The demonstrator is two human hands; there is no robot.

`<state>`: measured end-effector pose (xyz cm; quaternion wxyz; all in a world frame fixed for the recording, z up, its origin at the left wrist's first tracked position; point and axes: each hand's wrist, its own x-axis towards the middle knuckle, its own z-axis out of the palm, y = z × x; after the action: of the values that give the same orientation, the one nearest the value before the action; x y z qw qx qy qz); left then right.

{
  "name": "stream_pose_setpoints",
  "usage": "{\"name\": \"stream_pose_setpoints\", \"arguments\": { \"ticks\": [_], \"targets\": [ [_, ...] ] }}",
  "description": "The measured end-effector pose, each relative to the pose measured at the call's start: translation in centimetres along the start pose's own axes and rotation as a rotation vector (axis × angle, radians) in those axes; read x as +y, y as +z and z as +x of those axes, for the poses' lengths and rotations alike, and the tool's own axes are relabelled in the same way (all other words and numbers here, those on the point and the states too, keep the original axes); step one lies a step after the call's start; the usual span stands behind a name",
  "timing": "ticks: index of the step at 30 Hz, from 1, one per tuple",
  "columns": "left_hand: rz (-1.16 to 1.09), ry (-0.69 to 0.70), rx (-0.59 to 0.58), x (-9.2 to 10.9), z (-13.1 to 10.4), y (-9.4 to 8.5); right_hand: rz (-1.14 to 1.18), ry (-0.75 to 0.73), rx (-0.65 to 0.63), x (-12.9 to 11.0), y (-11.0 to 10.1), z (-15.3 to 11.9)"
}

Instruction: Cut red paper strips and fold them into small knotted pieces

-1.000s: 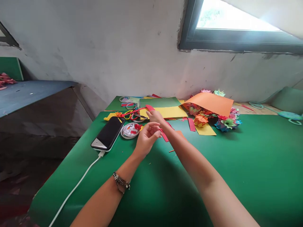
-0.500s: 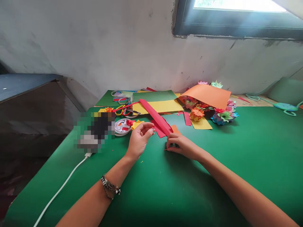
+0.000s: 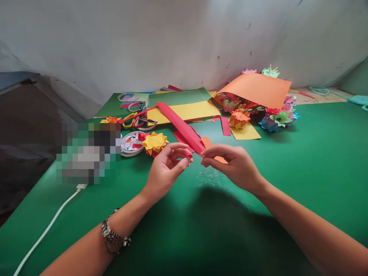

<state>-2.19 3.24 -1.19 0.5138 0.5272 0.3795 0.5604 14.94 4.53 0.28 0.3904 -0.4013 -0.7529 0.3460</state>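
Between thumb and fingertips, my left hand [image 3: 169, 165] pinches a small red paper piece [image 3: 189, 156]. My right hand [image 3: 230, 161] is closed a short way to the right, thumb and forefinger pinched on something thin and too small to make out. A long red paper strip [image 3: 181, 126] lies diagonally just behind both hands. Under and beside my right fingers shows a piece of orange paper [image 3: 206, 142]. A yellow and red paper flower [image 3: 155, 143] sits behind my left hand, beside a white tape roll [image 3: 132, 144] with paper scraps inside.
Scissors [image 3: 130, 119], green card [image 3: 178, 97] and yellow card [image 3: 198, 110] lie at the back of the green table [image 3: 322, 161]. Folded paper flowers [image 3: 240, 118] stand at the back right under an orange sheet [image 3: 258, 88]. A white cable [image 3: 51, 222] runs down the left.
My right hand has risen from the tabletop and come nearer my left hand, fingertips pinched. My left hand still holds the red piece. The view has shifted, bringing the table closer.
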Motion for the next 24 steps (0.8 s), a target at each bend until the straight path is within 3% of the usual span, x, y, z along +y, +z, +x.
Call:
{"name": "stream_pose_setpoints", "arguments": {
  "ticks": [3, 7, 14, 24],
  "targets": [
    [0.048, 0.02, 0.012, 0.2, 0.0, 0.0, -0.128, -0.141, 0.159, -0.8, 0.2, -0.5],
    [0.1, 0.046, 0.015, 0.2, -0.2, 0.1, -0.327, -0.332, 0.263, -1.3, 0.5, -1.1],
    [0.157, 0.116, 0.007, 0.4, -0.7, 0.4, -0.394, -0.479, 0.257, -1.2, 1.0, -1.5],
    [0.242, 0.178, -0.061, 0.3, -0.9, 0.4, -0.452, -0.497, 0.279, -1.2, 1.4, -1.4]
  ]
}}
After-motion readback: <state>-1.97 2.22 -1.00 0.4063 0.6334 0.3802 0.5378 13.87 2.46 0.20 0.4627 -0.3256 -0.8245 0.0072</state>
